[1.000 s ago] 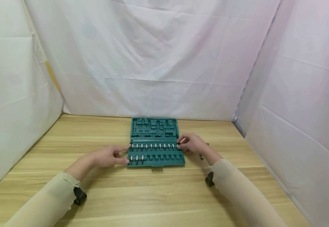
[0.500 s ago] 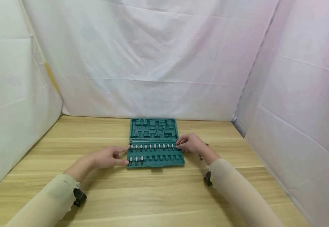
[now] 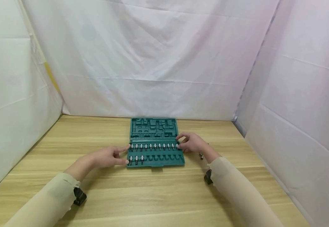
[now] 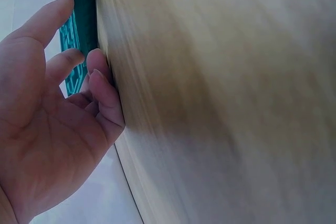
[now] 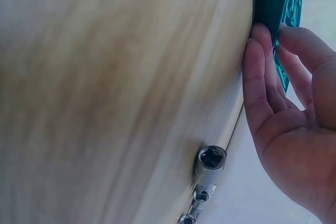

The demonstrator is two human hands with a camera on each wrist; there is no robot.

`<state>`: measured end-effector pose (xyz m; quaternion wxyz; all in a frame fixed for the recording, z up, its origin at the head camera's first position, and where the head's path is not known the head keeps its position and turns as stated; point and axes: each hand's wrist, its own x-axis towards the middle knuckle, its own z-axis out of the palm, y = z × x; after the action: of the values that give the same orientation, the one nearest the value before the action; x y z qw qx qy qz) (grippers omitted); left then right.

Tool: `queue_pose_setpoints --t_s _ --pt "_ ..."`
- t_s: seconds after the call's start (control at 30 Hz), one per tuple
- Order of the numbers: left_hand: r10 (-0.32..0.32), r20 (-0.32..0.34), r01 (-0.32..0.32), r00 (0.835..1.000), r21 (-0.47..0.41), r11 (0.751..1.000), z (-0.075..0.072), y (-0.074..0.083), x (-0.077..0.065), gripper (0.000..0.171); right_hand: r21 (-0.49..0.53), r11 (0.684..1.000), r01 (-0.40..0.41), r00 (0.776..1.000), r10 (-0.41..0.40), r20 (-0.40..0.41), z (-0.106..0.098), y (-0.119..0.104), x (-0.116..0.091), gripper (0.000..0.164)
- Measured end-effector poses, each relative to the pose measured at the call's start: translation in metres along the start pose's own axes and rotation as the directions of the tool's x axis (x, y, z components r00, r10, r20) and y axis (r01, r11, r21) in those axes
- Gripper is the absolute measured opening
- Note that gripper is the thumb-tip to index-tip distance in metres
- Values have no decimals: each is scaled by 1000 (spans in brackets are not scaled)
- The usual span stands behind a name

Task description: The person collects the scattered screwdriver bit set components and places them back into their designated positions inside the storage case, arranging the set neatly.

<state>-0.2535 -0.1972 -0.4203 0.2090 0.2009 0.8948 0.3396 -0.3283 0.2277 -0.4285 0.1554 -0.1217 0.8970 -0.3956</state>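
A green plastic socket case lies unfolded on the wooden table. Its upper row holds several bit sockets, silver with dark tips. Three more bit sockets sit at the left of the lower row, beside vacant slots. My left hand touches the case's left edge with thumb and index finger spread apart. At the right edge is my right hand, its thumb by the last bit socket of the upper row and its index finger raised. In the right wrist view the thumb touches the case wall.
Several loose metal sockets lie on the table right of the case, partly behind the right wrist in the head view. A white curtain closes off the back, and others hang at both sides.
My right hand's index finger has lifted off the last bit socket of the upper row, which now shows in its slot. My left hand stays at the left edge.
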Motion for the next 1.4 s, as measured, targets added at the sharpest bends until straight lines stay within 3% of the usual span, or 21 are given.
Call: queue_pose_setpoints --t_s 0.57,0.9,1.13,1.4 --pt "-8 -1 8 1000 -1 1000 -3 0 -8 85 -20 1000 -20 1000 19 -24 6 -12 2 29" --pt "-15 13 15 1000 4 1000 -2 1 -4 85 2 1000 -7 1000 7 -12 4 -2 -1 30" --pt "-10 8 10 1000 7 1000 -1 4 -3 84 -51 997 64 998 -63 26 -18 4 -16 36" --pt "-16 5 16 1000 8 1000 -4 6 -5 85 -41 997 69 995 -72 -75 -61 25 -36 49"
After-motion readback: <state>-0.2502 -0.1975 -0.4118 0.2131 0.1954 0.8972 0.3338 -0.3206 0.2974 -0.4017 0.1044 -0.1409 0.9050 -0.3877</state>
